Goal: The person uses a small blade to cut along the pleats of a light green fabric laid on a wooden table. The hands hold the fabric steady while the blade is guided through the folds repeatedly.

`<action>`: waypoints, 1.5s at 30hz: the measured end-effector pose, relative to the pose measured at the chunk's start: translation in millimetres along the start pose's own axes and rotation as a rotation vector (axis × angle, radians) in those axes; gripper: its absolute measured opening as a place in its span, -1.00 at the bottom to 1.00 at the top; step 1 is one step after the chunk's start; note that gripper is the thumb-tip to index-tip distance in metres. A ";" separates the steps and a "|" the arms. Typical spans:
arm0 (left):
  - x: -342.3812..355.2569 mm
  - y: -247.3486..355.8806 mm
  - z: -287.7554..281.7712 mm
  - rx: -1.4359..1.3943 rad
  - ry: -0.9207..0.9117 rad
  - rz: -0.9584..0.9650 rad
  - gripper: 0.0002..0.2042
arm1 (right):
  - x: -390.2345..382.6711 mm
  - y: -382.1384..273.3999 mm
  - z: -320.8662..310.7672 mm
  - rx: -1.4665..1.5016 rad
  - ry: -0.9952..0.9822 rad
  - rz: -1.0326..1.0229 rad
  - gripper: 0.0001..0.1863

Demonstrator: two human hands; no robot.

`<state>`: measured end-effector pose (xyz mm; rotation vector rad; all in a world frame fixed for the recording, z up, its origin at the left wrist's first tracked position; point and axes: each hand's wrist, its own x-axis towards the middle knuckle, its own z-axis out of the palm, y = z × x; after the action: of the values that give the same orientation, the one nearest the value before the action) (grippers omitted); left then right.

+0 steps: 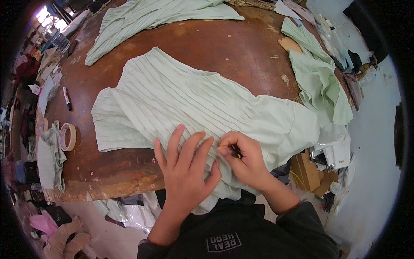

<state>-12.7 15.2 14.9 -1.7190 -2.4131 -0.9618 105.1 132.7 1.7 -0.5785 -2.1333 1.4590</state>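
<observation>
A pale mint pleated garment lies spread over the near part of the wooden table, its lower folds hanging past the front edge. My left hand rests on the pleats with its fingers spread. Just to its right, my right hand is closed around a small black-and-yellow tool, probably small snips, largely hidden by my fingers. Its thumb and forefinger meet at the fabric, near my left hand's fingertips.
More mint fabric lies at the back and right of the wooden table. A tape roll, a marker and folded cloth sit at the left. Cardboard and plastic bags lie below the right edge.
</observation>
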 end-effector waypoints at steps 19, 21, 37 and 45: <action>3.2 -9.3 6.9 -0.101 0.043 0.017 -0.88 | 3.7 -17.1 -29.4 -0.347 0.016 -0.046 -0.70; 3.9 -9.8 6.1 -0.110 0.036 0.023 -0.88 | 1.1 -14.4 -32.4 -0.475 -0.017 -0.178 -0.67; 7.6 -7.4 0.0 -0.118 -0.001 0.030 -0.92 | 9.5 -12.8 -31.6 -0.790 0.060 -0.566 -0.67; 7.6 -7.2 -0.7 -0.122 -0.010 0.025 -0.93 | 9.0 -15.3 -31.0 -0.871 0.032 -0.607 -0.67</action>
<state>-22.1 19.9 14.9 -1.7910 -2.3789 -1.1215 115.7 155.5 27.1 -0.1760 -2.5435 0.1669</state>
